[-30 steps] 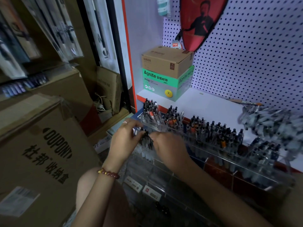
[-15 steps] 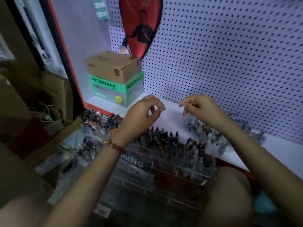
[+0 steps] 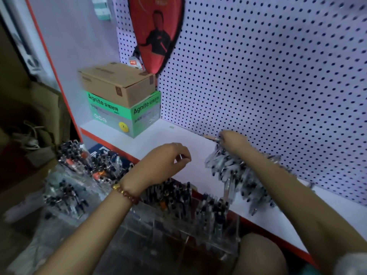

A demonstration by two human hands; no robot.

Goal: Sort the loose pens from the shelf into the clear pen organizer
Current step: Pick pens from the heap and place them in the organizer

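A heap of loose grey and black pens (image 3: 238, 175) lies on the white shelf (image 3: 178, 139) against the pegboard. My right hand (image 3: 233, 140) reaches over the heap to the back of the shelf, its fingertips closed on the end of a thin brown pen (image 3: 211, 137) lying there. My left hand (image 3: 168, 160) hovers above the shelf's front edge, fingers loosely curled and apart, with nothing in it. Below both hands, in front of the shelf, stands the clear pen organizer (image 3: 178, 221), with many pens upright in its back compartments.
A brown carton (image 3: 119, 84) sits on a green Agnite box (image 3: 127, 114) at the shelf's left end. A red racket cover (image 3: 156, 30) hangs on the pegboard (image 3: 268, 76). More pen holders (image 3: 75, 155) and cardboard boxes (image 3: 39, 116) fill the left. My knee (image 3: 260, 255) is at the bottom.
Both hands left the organizer and rose to the shelf. My right hand has since reached further back to the brown pen by the pegboard, and my left hand's pinch has loosened.
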